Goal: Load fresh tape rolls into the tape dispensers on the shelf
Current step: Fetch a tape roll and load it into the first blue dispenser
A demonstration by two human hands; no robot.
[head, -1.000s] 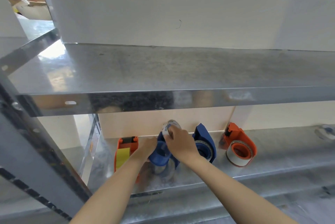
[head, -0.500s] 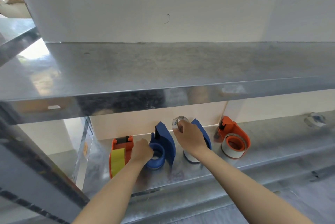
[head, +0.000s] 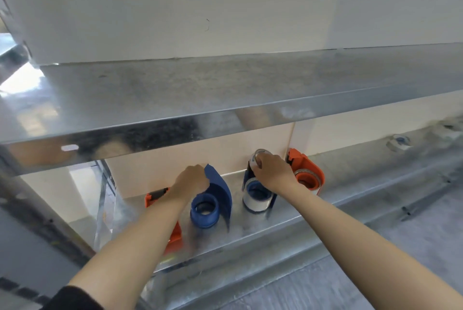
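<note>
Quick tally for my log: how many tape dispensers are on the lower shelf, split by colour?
Orange plastic tape dispensers: 2, the left orange dispenser and the right orange dispenser.
Blue plastic tape dispensers: 2, the empty blue dispenser and the loaded blue dispenser carrying a white roll.
Total: 4
</note>
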